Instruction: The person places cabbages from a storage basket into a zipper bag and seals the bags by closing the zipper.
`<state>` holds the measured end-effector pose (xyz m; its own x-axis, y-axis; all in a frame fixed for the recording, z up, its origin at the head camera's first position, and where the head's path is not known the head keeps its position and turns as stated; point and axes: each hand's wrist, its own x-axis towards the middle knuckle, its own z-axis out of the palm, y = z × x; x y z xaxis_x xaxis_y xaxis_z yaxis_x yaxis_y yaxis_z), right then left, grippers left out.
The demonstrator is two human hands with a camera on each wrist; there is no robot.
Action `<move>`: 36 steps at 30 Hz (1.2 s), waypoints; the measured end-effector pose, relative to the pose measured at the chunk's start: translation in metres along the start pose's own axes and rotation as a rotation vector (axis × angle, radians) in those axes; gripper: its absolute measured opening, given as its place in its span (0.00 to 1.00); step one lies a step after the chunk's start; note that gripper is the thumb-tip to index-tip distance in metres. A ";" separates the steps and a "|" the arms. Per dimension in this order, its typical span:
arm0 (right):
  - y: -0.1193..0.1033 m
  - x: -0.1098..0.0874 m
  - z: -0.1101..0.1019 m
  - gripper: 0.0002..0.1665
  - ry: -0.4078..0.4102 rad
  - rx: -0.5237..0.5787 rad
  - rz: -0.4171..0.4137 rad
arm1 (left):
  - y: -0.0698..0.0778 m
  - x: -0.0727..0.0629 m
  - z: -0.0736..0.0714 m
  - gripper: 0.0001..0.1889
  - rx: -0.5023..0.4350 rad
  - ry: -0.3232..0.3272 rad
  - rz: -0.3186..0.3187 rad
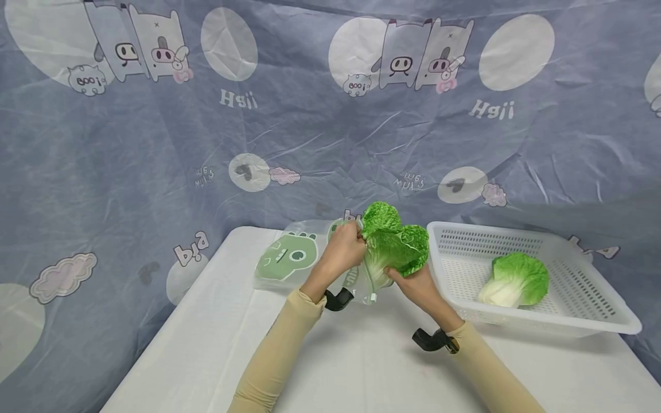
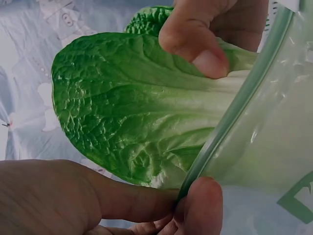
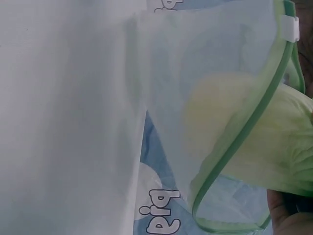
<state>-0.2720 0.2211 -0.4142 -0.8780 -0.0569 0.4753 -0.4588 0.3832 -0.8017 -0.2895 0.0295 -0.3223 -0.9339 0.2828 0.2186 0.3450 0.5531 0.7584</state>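
Observation:
My left hand (image 1: 341, 249) pinches the green zip edge (image 2: 234, 110) of a clear zip bag (image 1: 289, 259), which has a green cartoon face printed on it. A leafy Chinese cabbage (image 1: 395, 245) is held by my right hand (image 1: 420, 289), whose thumb presses against its pale stem part. The stem end lies inside the bag's mouth, seen through the plastic in the right wrist view, while the green leaves stick out past the zip edge. A white slider (image 3: 289, 28) sits at one end of the zip. The far side of the right hand's grip is hidden.
A white perforated plastic basket (image 1: 583, 324) stands on the right of the white table (image 1: 361, 367), with another Chinese cabbage (image 1: 516, 280) in it. Behind the table hangs a blue-grey printed cloth (image 1: 310, 126).

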 end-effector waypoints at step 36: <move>-0.002 0.000 0.002 0.36 -0.390 -0.320 -0.033 | 0.016 -0.011 0.001 0.04 0.121 -0.004 0.181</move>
<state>-0.2708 0.2182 -0.4133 -0.8775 -0.3904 0.2786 -0.4758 0.6356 -0.6080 -0.2734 0.0358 -0.3136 -0.8555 0.3888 0.3420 0.5159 0.5833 0.6273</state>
